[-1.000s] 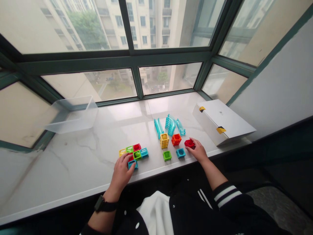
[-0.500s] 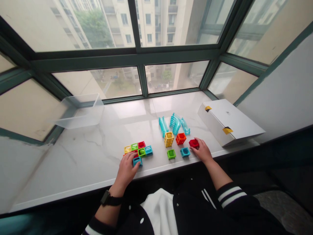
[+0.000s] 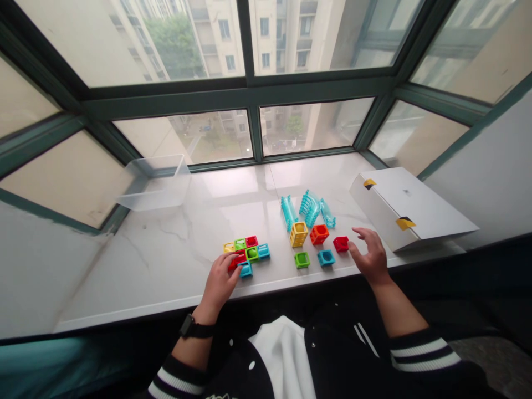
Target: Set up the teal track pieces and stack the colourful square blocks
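Note:
A flat cluster of joined plastic cubes [image 3: 246, 250] in yellow, green, red and blue lies on the white marble sill [image 3: 174, 249]. My left hand [image 3: 220, 284] rests at its near edge, fingertips pinching the red and blue cubes there. My right hand [image 3: 371, 255] hovers with fingers spread, just right of a loose red cube [image 3: 341, 244] and apart from it. Loose blue [image 3: 326, 257], green [image 3: 302, 260], orange [image 3: 319, 234] and stacked yellow [image 3: 298, 234] cubes sit between my hands. Clear turquoise track pieces [image 3: 310, 208] lie behind them.
A white cardboard box [image 3: 409, 208] with yellow tape tabs lies at the right end of the sill. A clear plastic bin [image 3: 155, 183] stands at the back left by the window. The sill's front edge runs just below my hands.
My right hand has let go of the red cube and pulled back to the right, its fingers spreading. The left hand stays at the cluster. The view has shifted left.

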Tool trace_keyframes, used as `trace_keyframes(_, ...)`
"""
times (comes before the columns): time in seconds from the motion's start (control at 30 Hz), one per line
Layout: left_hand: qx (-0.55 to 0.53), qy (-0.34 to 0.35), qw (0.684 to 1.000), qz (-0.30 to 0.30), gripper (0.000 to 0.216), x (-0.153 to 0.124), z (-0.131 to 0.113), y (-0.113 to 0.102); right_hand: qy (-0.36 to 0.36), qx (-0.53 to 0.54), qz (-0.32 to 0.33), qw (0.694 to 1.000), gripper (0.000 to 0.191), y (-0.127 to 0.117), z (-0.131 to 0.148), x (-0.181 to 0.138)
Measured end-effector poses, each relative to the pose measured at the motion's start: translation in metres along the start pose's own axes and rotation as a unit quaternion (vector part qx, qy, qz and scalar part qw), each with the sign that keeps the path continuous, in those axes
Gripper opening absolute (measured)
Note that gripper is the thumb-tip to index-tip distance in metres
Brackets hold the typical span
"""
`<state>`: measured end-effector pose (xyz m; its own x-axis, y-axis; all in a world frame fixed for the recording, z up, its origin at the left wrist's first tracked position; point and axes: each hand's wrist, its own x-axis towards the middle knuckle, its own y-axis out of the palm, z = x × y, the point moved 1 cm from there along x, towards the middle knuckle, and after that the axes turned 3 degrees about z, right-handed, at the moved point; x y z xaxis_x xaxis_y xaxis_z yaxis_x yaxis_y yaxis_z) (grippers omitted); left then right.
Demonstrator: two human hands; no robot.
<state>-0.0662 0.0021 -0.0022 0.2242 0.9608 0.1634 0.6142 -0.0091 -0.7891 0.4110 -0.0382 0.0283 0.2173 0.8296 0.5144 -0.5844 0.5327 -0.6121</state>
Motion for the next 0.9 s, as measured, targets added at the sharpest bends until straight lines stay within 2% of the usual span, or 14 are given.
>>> trace_keyframes(0.07,0.004,0.008,1.000,0.002,0.033,0.000,-0.003,0.002,-0.021,0.034,0.008,0.999,0.027,0.003,0.032,-0.001)
trace_keyframes(0.13,0.011,0.022,1.000,0.005,0.034,0.001,-0.006,0.007,-0.057,0.087,0.043,0.994,0.020,0.013,0.065,-0.003)
trace_keyframes(0.23,0.034,0.041,0.999,0.002,0.038,0.007,-0.011,0.017,-0.137,0.157,0.142,0.968,0.021,0.041,0.109,-0.009)
trace_keyframes(0.33,0.074,0.036,0.997,-0.005,0.043,0.019,-0.017,0.027,-0.141,0.169,0.250,0.943,0.031,0.081,0.135,-0.013)
trace_keyframes(0.43,0.118,0.016,0.993,-0.011,0.049,0.033,-0.021,0.037,-0.121,0.109,0.328,0.931,0.049,0.127,0.144,-0.017)
trace_keyframes(0.53,0.149,0.013,0.989,0.001,0.051,0.045,-0.022,0.047,-0.085,0.032,0.379,0.921,0.065,0.171,0.140,-0.019)
trace_keyframes(0.63,0.163,0.016,0.987,0.011,0.050,0.050,-0.020,0.055,-0.065,0.002,0.419,0.906,0.072,0.200,0.136,-0.021)
trace_keyframes(0.73,0.163,0.017,0.986,0.010,0.048,0.050,-0.017,0.058,-0.062,-0.007,0.423,0.904,0.067,0.210,0.133,-0.020)
trace_keyframes(0.9,0.149,0.019,0.989,0.011,0.048,0.048,-0.017,0.057,-0.060,-0.023,0.408,0.911,0.056,0.207,0.132,-0.020)
